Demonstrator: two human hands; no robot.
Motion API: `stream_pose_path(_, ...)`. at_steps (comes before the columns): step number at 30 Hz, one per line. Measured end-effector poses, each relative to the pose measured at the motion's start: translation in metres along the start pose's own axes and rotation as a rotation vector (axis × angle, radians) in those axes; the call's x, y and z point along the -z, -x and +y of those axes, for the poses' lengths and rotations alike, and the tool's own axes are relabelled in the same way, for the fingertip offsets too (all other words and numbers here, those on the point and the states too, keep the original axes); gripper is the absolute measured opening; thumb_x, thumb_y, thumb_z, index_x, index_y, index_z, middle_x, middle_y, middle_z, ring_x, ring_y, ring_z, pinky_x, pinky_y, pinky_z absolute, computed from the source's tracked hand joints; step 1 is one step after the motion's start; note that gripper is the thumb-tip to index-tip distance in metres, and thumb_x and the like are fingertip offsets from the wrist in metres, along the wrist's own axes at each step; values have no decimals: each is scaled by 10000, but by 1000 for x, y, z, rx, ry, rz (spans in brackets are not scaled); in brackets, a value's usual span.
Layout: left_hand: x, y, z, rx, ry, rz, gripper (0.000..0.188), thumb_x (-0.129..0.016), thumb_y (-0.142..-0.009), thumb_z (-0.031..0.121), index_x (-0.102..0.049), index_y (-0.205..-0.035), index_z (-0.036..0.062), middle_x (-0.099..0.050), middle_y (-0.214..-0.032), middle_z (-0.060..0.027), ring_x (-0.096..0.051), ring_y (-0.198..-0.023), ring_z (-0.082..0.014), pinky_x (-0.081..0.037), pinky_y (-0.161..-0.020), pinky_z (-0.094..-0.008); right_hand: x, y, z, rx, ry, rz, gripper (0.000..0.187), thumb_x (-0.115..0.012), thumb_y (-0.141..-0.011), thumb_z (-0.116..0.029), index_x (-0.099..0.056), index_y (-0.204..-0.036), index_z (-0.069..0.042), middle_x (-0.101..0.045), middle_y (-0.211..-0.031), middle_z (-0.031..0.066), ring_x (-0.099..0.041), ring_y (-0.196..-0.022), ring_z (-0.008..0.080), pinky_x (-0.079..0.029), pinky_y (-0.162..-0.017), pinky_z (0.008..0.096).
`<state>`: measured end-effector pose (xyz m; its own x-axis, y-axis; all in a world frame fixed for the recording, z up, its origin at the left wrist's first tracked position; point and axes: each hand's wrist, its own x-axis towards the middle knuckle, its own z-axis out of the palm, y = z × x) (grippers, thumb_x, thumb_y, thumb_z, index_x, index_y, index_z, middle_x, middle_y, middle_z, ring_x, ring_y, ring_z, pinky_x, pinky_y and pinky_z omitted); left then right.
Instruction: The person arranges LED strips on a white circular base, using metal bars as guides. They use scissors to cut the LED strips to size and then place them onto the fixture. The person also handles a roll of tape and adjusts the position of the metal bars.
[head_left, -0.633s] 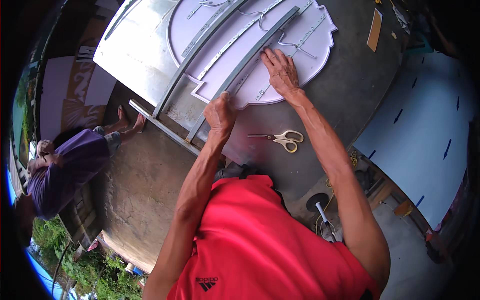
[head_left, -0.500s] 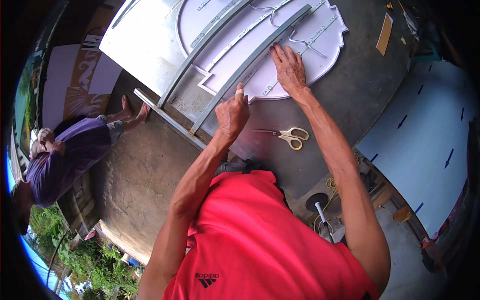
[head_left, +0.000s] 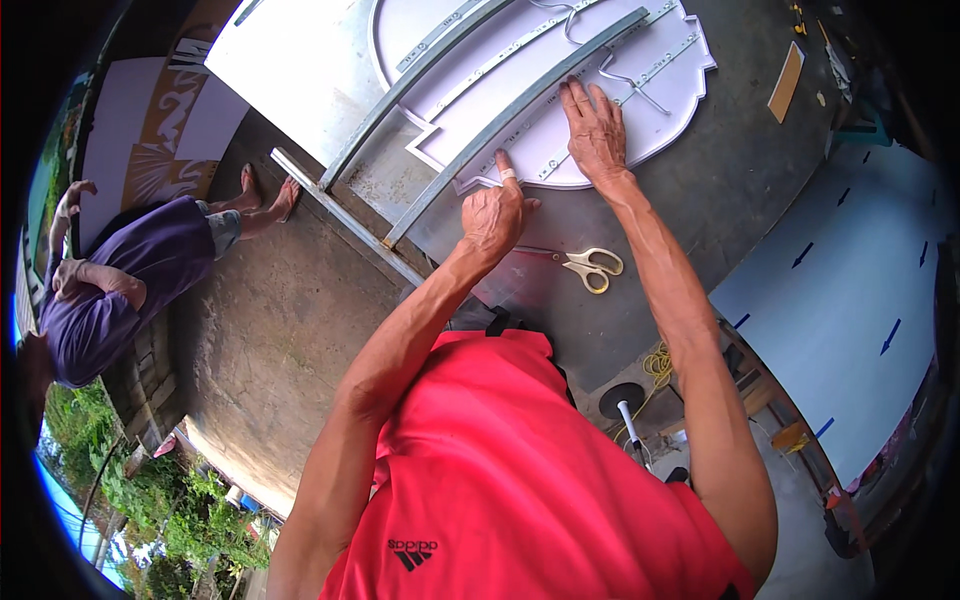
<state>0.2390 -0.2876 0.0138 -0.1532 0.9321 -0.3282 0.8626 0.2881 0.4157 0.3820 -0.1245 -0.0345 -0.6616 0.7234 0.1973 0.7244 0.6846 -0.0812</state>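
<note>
A lilac-white shaped panel (head_left: 682, 84) with a raised rim lies on the dark metal tabletop, carrying several LED strips (head_left: 478, 76). Two long grey metal bars cross over it; the nearer bar (head_left: 503, 124) runs beside my hands. My left hand (head_left: 495, 218) is at the panel's near edge, index finger stretched onto the panel by the nearer bar, thumb out, other fingers curled. A light band wraps that index finger. My right hand (head_left: 598, 142) lies flat on the panel, fingers spread, fingertips close to the same bar. Neither hand grips anything visible. Thin wires (head_left: 630, 82) lie just beyond it.
White-handled scissors (head_left: 596, 268) lie on the tabletop near me. A crosswise metal tube (head_left: 345, 208) joins the bars at left. A light-blue sheet (head_left: 830, 300) stretches out at right, and a small tan strip (head_left: 787, 82) sits far right. A person in purple (head_left: 130, 275) stands at left.
The view has shifted slightly. My left hand has turned and moved a little right, its thumb now sticking out. My right hand stays on the panel. The person at left has raised an arm.
</note>
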Motion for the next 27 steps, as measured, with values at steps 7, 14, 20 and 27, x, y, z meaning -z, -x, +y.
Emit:
stream_pose_path(7,-7,2,-8,-69,-14,0,942,-675,-896,416,-226,-1462,-188,-648,-630,-227,-668,-581,-377,-514,-558,-464,3,3,-6,1,-9,-2,508,-533,-847,-35,-550,-1355,-25,-515,-1445,101,-471,-1272,348,-395,-1034,482)
stream_pose_path(14,-4,5,-11,-66,-22,-34,936,-664,-908,405,-196,-1481,-169,-649,-625,-215,-659,-559,-366,-502,-541,-464,6,-2,-9,-9,18,39,447,-518,-875,-88,-565,-1311,1,-545,-1395,141,-486,-1245,357,-407,-991,479)
stream_pose_path(20,-3,1,-12,-80,-24,-44,915,-662,-908,404,-225,-1475,-166,-644,-612,-200,-651,-552,-362,-488,-531,-464,28,-18,4,-53,-140,154,268,-577,-818,-8,-682,-1065,-17,-695,-1111,102,-604,-1024,270,-478,-857,405)
stream_pose_path(27,-5,3,-20,-71,3,-3,805,-615,-933,396,-310,-1473,-116,-650,-631,-216,-659,-583,-383,-491,-550,-487,33,-23,65,-282,-259,372,198,-579,-817,32,-664,-976,-48,-658,-931,100,-607,-935,320,-507,-799,413)
